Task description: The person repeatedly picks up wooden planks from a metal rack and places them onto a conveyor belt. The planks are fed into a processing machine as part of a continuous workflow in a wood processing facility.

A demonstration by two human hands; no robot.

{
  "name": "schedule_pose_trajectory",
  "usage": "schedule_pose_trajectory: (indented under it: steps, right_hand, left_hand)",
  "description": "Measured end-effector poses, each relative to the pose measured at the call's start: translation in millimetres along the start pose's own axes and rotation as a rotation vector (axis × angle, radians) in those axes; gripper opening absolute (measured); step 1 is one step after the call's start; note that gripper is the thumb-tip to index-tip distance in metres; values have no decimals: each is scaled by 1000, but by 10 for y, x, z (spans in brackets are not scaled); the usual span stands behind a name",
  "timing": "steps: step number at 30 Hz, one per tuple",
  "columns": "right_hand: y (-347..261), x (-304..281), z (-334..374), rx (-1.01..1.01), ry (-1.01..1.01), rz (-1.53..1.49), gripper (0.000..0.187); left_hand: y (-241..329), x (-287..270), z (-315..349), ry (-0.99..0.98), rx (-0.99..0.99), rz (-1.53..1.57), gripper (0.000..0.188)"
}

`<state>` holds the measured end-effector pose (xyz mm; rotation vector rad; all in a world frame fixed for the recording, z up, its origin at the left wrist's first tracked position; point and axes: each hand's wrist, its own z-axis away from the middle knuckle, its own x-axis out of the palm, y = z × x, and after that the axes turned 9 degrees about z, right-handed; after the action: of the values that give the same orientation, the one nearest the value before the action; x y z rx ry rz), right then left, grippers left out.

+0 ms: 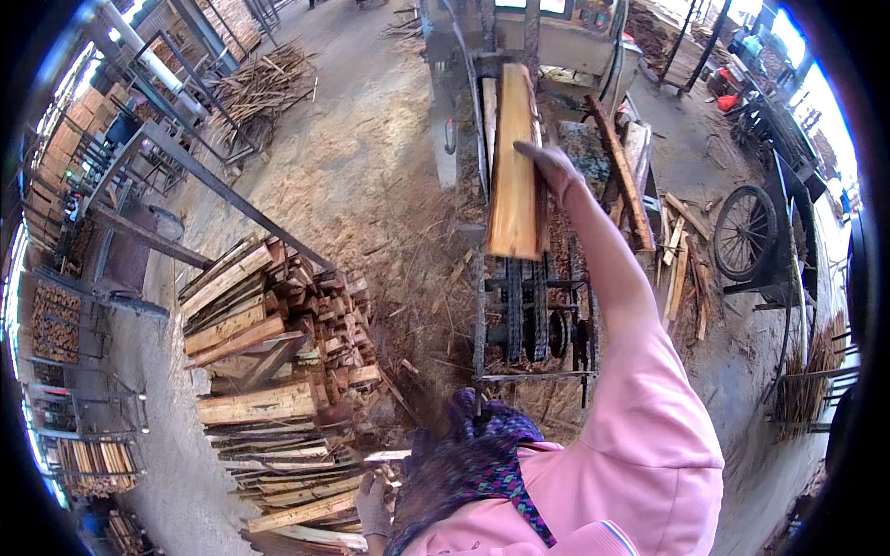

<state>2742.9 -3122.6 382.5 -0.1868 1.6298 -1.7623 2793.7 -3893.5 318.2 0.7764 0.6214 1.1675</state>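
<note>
A long, pale wooden slab (515, 185) with a bark edge lies lengthwise on a metal machine frame with chains (528, 310), ahead of me. My right hand (553, 169), in a greyish glove, reaches out to it. The fingers lie stretched over the slab's right side, flat rather than wrapped round it. Low in the picture, my left hand (373, 506), also gloved, is beside the stack of split boards (311, 505), close to the board ends. Its fingers show only in part, and whether they grip a board cannot be made out.
A heap of cut wood (324, 320) rises at left, beside a metal rail (232, 204). A bark-covered strip (623, 171) leans right of the slab. Loose offcuts (684, 269) and a spoked wheel (745, 232) stand further right. Scrap sticks (269, 88) lie far left on sawdust-strewn floor.
</note>
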Motion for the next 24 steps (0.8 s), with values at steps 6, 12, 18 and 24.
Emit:
schedule_pose_trajectory:
  steps: [6, 12, 18, 24]
  right_hand:
    - [-187, 387, -639, -36, 121, 1021, 56]
    - [156, 225, -479, -299, 215, 808, 57]
    - [745, 302, -447, -278, 176, 872, 62]
    - [336, 339, -197, -217, 3, 779, 85]
  left_hand:
    - [-1224, -954, 295, 62, 145, -522, 28]
    - [-1779, -931, 465, 112, -121, -612, 33]
    - [-2038, -1190, 63, -55, 256, -1035, 40]
    - [-618, -445, -466, 205, -202, -77, 61]
